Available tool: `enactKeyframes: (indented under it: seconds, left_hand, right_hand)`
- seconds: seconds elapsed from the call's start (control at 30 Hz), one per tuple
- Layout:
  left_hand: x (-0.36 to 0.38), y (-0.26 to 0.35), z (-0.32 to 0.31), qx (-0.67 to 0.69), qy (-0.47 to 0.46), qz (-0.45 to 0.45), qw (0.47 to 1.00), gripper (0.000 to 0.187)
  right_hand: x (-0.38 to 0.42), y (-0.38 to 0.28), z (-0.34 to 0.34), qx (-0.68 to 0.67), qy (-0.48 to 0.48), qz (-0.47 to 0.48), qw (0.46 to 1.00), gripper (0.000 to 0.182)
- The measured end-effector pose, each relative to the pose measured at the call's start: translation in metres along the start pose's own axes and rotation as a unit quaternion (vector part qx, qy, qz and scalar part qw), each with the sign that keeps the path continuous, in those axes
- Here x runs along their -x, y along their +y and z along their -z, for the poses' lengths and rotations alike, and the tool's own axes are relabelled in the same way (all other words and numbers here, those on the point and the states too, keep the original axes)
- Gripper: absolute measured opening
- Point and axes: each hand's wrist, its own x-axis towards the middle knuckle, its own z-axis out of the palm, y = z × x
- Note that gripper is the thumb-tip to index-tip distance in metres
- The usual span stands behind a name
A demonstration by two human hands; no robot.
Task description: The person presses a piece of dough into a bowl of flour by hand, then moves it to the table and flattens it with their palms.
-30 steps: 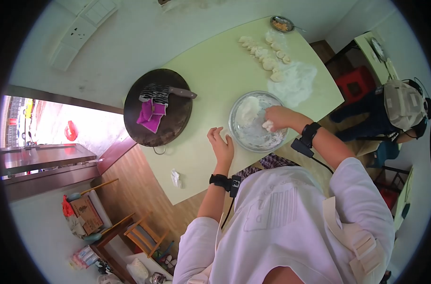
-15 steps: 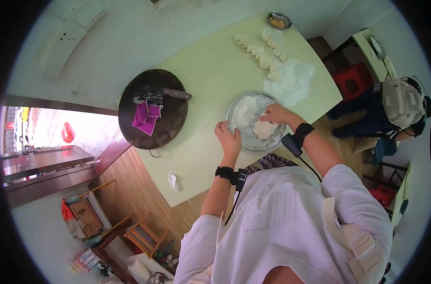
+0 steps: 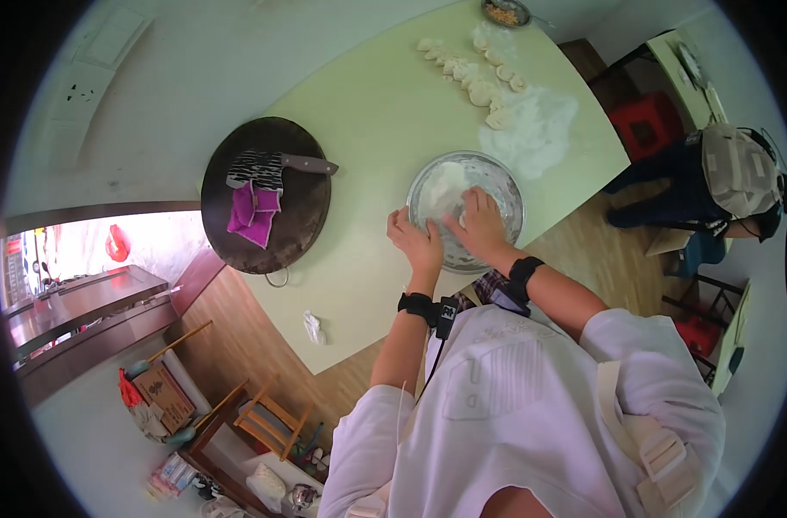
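A round metal bowl [image 3: 517, 192] stands near the table's front edge, with white flour [image 3: 446, 188] spread inside it. My left hand [image 3: 417, 245] is at the bowl's left rim, thumb on the inner side and fingers outside, gripping the edge. My right hand [image 3: 481, 226] lies inside the bowl, palm down with fingers stretched out. The dough seen earlier is hidden, apparently beneath that hand.
Left on the table is a round dark chopping board [image 3: 303, 203] with a cleaver [image 3: 307, 164] and a purple cloth [image 3: 255, 214]. Dough pieces [image 3: 480, 91], scattered flour [image 3: 536, 134] and a filling bowl [image 3: 506, 12] lie farther back. Another person [image 3: 713, 177] stands at right.
My right hand has gone from pinching the dough's edge to lying flat with fingers extended, moving left over it. The left hand stays at the rim. The view has shifted slightly.
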Motion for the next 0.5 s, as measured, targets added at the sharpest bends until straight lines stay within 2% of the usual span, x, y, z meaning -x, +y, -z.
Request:
enactKeyframes:
  seconds: [0.07, 0.3, 0.5]
  left_hand:
    - [-0.002, -0.001, 0.002, 0.000, -0.019, 0.019, 1.000, 0.049]
    - [-0.008, -0.010, 0.002, -0.048, -0.034, 0.018, 0.998, 0.049]
    - [-0.011, -0.008, 0.005, -0.089, -0.062, 0.004, 0.994, 0.049]
  right_hand:
    - [-0.001, -0.006, -0.008, 0.062, 0.082, -0.027, 0.994, 0.060]
    - [-0.008, 0.016, -0.015, 0.048, 0.074, -0.067, 0.994, 0.064]
    - [-0.016, 0.031, -0.015, 0.070, 0.077, -0.040, 0.994, 0.065]
